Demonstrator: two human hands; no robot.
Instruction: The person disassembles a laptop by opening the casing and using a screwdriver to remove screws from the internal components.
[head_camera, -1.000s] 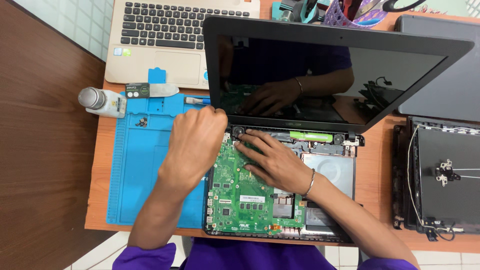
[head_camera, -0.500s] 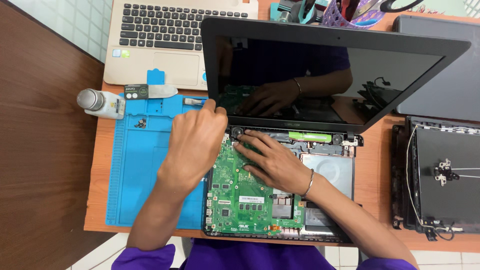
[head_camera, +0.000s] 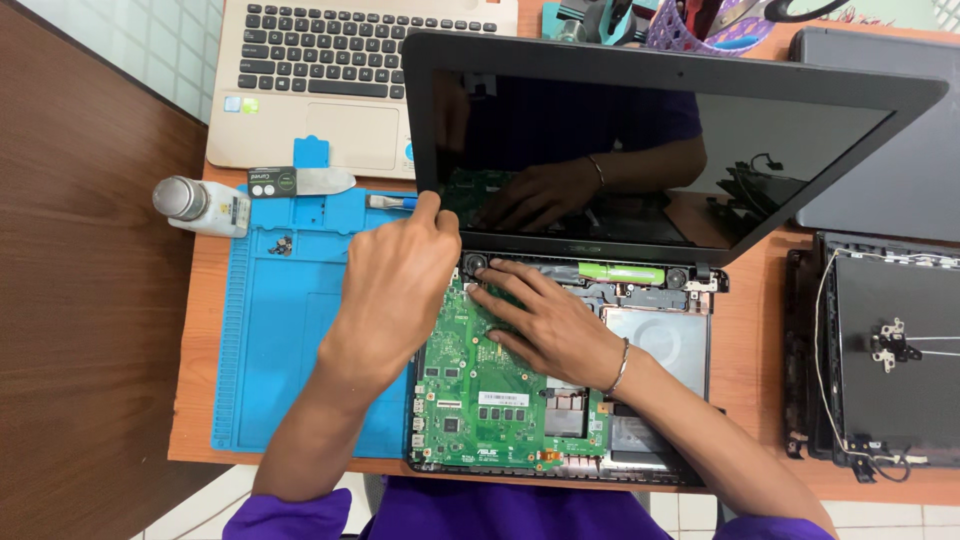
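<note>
Laptop: an opened black laptop lies on the counter with its bottom cover off and its dark screen tilted up towards the far side.
Circuit board: the green circuit board fills the left half of the open laptop, under both hands.
Left hand: the left hand sits at the laptop's upper left corner, beside the hinge; its fingers are curled and pinched together around a thin tool, of which too little shows to name it.
Right hand: the right hand lies palm down on the circuit board, fingers spread flat and released, their tips touching the board's top edge just below the hinge; a thin bracelet circles the wrist.
Mat: a blue work mat lies left of the laptop, partly under the left forearm, with a few small screws near its top.
Bottle: a small white bottle lies on its side at the mat's upper left corner.
Other laptops: a gold laptop sits beyond the mat; a stripped dark laptop lid lies to the right.
</note>
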